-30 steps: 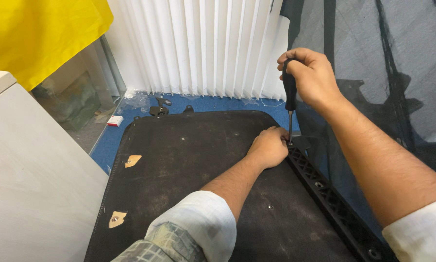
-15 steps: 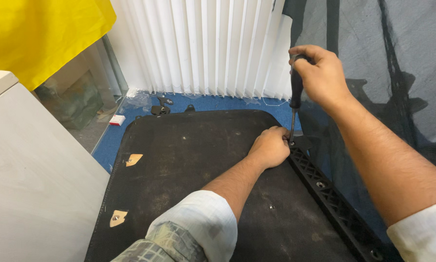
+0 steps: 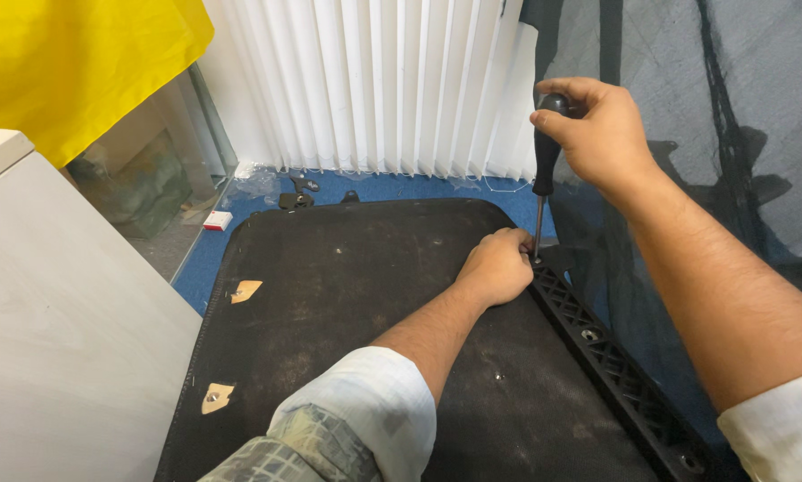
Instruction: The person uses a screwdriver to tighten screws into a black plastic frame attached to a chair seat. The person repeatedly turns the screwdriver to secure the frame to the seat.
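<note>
A large black rounded panel (image 3: 347, 303) lies flat in front of me, its underside up. Along its right edge runs a black plastic lattice bracket (image 3: 611, 353) with screw holes. My right hand (image 3: 597, 134) grips the black handle of a screwdriver (image 3: 546, 165), held upright with its tip at the bracket's far end. My left hand (image 3: 499, 268) rests curled on the panel right beside the tip, fingers pinched at that spot; whether they hold a screw is hidden.
Dark mesh fabric (image 3: 714, 152) stretches up on the right. White vertical blinds (image 3: 374, 80) stand behind, over blue carpet with small black parts (image 3: 298, 192) and a little red-and-white box (image 3: 216, 220). A white cabinet (image 3: 53, 312) is at left, yellow cloth (image 3: 71, 62) above it.
My right hand with the screwdriver has shifted slightly right and up in view as my head moved. My left hand stays at the bracket's end.
</note>
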